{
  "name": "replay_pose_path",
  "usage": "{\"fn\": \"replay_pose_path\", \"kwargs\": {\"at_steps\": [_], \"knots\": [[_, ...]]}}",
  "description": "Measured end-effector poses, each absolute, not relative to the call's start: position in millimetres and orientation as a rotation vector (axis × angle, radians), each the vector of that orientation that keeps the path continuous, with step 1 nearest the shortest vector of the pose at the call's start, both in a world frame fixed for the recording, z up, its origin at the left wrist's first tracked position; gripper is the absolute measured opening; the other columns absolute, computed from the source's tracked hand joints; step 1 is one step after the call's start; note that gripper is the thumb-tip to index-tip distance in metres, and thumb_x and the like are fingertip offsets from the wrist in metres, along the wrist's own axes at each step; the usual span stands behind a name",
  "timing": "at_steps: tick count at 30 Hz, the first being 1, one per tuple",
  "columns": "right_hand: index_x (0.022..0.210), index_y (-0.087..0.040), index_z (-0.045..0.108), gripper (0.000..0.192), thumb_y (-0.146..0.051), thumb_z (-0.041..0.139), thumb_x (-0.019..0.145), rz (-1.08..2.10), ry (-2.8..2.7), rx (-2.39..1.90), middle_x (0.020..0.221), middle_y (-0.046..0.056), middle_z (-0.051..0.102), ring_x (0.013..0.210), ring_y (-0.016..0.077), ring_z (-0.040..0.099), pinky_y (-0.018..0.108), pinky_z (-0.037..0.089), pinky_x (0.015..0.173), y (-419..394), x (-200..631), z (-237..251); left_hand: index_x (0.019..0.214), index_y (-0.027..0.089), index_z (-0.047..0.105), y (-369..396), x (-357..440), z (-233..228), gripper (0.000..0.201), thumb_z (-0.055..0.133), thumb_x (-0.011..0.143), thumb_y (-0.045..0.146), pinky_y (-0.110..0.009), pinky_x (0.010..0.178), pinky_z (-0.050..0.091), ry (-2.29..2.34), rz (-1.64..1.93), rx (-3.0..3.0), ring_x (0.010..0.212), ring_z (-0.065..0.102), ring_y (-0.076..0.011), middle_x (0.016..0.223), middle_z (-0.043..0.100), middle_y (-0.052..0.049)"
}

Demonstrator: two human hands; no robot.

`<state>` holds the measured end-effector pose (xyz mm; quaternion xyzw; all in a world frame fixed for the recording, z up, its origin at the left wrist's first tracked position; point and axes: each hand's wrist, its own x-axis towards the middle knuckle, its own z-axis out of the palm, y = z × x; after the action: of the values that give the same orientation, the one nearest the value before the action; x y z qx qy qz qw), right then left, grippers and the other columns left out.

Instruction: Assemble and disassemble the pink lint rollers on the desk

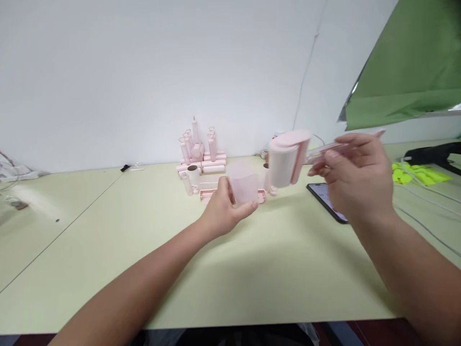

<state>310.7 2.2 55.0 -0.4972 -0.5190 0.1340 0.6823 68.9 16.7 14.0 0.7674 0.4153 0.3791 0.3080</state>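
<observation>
In my right hand (360, 173) is a pink lint roller (284, 161), gripped by its handle, with the white sticky roll and its pink guard pointing left. A pale pink translucent cover (245, 186), slightly blurred, is between the thumb and fingers of my left hand (228, 211). The cover and the roller are apart, both raised above the table. Behind my left hand lie pink roller parts (207, 196), partly hidden by the hand and cover. A white roll with a brown core (193, 175) stands just left of them.
Several pink lint rollers (212, 166) are grouped against the wall, some upright. A phone (324, 202) lies under my right hand. Yellow-green pieces (421, 174), white cables (428, 202) and a black tool-like object (432, 154) are at the right. Green cloth (406, 67) hangs above.
</observation>
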Motion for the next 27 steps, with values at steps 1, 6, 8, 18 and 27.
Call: {"fn": "replay_pose_path", "kwargs": {"at_steps": [1, 6, 8, 18, 27], "knots": [[0.099, -0.038, 0.052, 0.023, -0.036, 0.059, 0.077, 0.328, -1.060, -1.154, 0.087, 0.003, 0.063, 0.078, 0.0239, 0.068, 0.044, 0.056, 0.067, 6.8, 323.1, 53.3, 0.120, 0.021, 0.046, 20.5, 66.6, 12.1, 0.059, 0.070, 0.076, 0.053, -0.034, 0.067, 0.049, 1.217, 0.867, 2.109, 0.087, 0.064, -0.0267, 0.101, 0.067, -0.009], [0.088, -0.030, 0.050, 0.022, -0.020, 0.059, 0.071, 0.631, -0.753, -1.112, 0.074, -0.002, 0.056, 0.059, 0.0144, 0.058, 0.029, 0.049, 0.051, 30.5, 357.6, 42.2, 0.116, 0.021, 0.057, 39.6, 73.4, 9.9, 0.061, 0.069, 0.072, 0.062, -0.041, 0.078, 0.044, 1.305, 0.251, 2.769, 0.097, 0.061, -0.0352, 0.103, 0.068, -0.011], [0.087, -0.028, 0.051, 0.024, -0.019, 0.063, 0.067, 0.657, -0.754, -1.047, 0.068, -0.005, 0.052, 0.052, 0.0113, 0.051, 0.025, 0.045, 0.046, 35.8, 356.7, 35.8, 0.112, 0.020, 0.061, 44.6, 85.7, 11.0, 0.056, 0.065, 0.076, 0.062, -0.042, 0.083, 0.042, 1.228, 0.114, 2.920, 0.095, 0.062, -0.0324, 0.103, 0.068, -0.011], [0.094, -0.025, 0.056, 0.027, -0.024, 0.068, 0.071, 0.711, -0.923, -0.951, 0.068, -0.006, 0.052, 0.049, 0.0098, 0.050, 0.026, 0.047, 0.045, 34.3, 339.1, 22.1, 0.104, 0.019, 0.069, 69.3, 103.3, 5.1, 0.050, 0.056, 0.079, 0.061, -0.040, 0.082, 0.039, 1.219, 0.004, 3.066, 0.093, 0.059, -0.0290, 0.095, 0.065, -0.010], [0.093, -0.026, 0.057, 0.023, -0.022, 0.068, 0.073, 0.680, -0.933, -0.980, 0.068, -0.005, 0.050, 0.049, 0.0104, 0.050, 0.026, 0.047, 0.043, 37.7, 341.7, 20.0, 0.108, 0.021, 0.069, 89.4, 98.3, 2.4, 0.052, 0.054, 0.079, 0.062, -0.040, 0.081, 0.039, 1.237, 0.038, 3.011, 0.092, 0.057, -0.0290, 0.096, 0.062, -0.010]]}}
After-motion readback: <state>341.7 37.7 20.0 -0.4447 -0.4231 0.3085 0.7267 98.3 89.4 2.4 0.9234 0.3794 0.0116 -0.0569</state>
